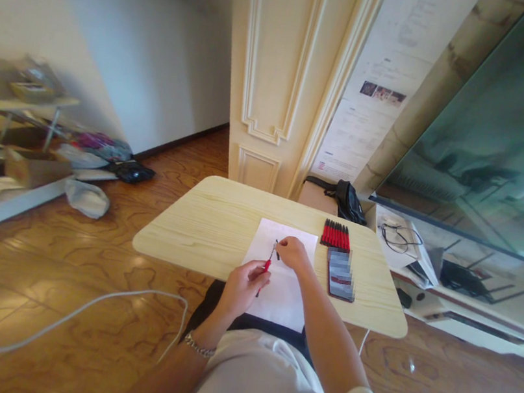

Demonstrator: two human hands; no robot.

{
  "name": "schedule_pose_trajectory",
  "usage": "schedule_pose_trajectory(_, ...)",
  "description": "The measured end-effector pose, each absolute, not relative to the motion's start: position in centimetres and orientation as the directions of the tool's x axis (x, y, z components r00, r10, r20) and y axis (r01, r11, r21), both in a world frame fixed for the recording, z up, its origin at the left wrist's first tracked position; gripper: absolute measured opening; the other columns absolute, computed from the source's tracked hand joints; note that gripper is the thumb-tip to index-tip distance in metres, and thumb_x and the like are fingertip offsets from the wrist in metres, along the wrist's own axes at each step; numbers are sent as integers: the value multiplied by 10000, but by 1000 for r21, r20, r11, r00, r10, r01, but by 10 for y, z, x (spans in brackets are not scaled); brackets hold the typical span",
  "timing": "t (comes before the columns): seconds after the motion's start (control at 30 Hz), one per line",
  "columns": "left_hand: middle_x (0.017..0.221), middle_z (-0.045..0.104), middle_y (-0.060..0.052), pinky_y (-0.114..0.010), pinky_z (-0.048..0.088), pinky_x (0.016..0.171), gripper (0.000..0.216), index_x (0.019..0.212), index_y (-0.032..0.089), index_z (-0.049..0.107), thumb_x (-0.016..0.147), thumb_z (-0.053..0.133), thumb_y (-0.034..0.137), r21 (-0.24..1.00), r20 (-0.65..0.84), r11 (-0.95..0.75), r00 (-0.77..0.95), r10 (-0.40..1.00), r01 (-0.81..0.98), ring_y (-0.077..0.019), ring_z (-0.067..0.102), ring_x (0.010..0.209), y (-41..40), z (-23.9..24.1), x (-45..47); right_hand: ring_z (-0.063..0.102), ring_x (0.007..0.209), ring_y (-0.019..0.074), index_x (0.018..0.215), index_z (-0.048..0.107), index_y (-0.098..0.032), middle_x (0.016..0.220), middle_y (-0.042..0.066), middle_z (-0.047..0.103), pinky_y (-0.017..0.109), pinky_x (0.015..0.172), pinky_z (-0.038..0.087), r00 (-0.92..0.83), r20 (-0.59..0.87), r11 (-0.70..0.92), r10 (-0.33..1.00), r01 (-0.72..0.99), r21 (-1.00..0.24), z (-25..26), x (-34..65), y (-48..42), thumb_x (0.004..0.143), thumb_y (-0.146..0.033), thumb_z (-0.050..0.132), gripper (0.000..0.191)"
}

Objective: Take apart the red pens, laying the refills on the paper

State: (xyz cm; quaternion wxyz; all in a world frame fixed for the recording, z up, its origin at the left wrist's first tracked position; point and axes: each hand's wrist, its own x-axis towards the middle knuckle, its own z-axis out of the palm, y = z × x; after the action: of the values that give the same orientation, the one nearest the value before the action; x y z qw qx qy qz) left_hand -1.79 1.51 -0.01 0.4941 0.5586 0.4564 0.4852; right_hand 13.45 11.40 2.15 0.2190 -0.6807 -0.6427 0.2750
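Observation:
My left hand (248, 281) is closed around a red pen (266, 266), tilted so that a thin refill-like piece sticks up from its upper end. Just right of that end, the fingers of my right hand (293, 254) pinch a small black pen part (278, 253). The two pieces are close together; whether they touch is too small to tell. Both hands are over a white sheet of paper (278, 301), which lies across the table's near edge.
A row of several red and black pens (336, 235) lies on the light wooden table (193, 229), with a phone (341, 275) below it. Behind the table stand a black bag (350, 201) and a TV cabinet (460, 318). A white cable (75, 324) crosses the floor at left.

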Motion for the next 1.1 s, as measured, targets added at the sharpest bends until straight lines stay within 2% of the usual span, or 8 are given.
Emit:
schedule_pose_trajectory(0.07, 797, 697, -67, -249, 491, 590, 344, 1051, 152, 630, 792, 606, 377, 994, 95, -100, 118, 989, 37, -180, 666, 701, 14, -1, -17, 598, 595, 159, 708, 623, -158, 678, 70, 674, 270, 577, 435, -1, -49, -41, 999, 516, -856, 28, 144, 111, 736, -337, 563, 191)
schedule_pose_trajectory(0.13, 802, 694, -65, -250, 494, 596, 343, 1051, 154, 629, 793, 606, 379, 993, 103, -108, 126, 987, 37, -179, 665, 707, 13, -2, -15, 562, 539, 119, 813, 599, -163, 720, 50, 680, 250, 545, 441, 23, -12, -17, 1000, 208, -978, 37, 151, 105, 719, -372, 596, 230)
schedule_pose_trajectory(0.2, 809, 692, -63, -248, 495, 594, 339, 1047, 156, 628, 796, 603, 382, 993, 110, -116, 137, 984, 37, -177, 663, 709, 12, -1, -12, 554, 543, 104, 872, 578, -167, 753, 48, 684, 238, 537, 450, 63, 14, 15, 998, -19, -1000, 48, 154, 99, 681, -408, 651, 316)
schedule_pose_trajectory(0.27, 804, 692, -59, -248, 496, 594, 336, 1045, 158, 629, 797, 602, 384, 992, 113, -120, 150, 982, 40, -174, 660, 703, 11, 0, -11, 557, 558, 104, 879, 570, -168, 754, 50, 683, 231, 533, 451, 98, 32, 44, 995, -114, -992, 59, 155, 93, 648, -426, 692, 367)
schedule_pose_trajectory(0.53, 806, 696, -59, -248, 504, 612, 338, 1061, 166, 631, 801, 601, 381, 989, 127, -137, 161, 979, 57, -171, 661, 715, 10, 2, -11, 551, 566, 101, 846, 564, -168, 752, 51, 677, 236, 542, 454, 42, 67, 72, 997, -148, -986, 72, 148, 81, 656, -415, 712, 345)
schedule_pose_trajectory(1.1, 794, 698, -65, -239, 475, 563, 369, 1051, 150, 645, 782, 612, 399, 996, 88, -91, 166, 982, 11, -169, 647, 680, 9, 7, -10, 564, 573, 113, 868, 564, -165, 782, 58, 676, 254, 546, 457, -115, 70, 70, 991, -6, -998, 51, 143, 59, 713, -405, 664, 302)
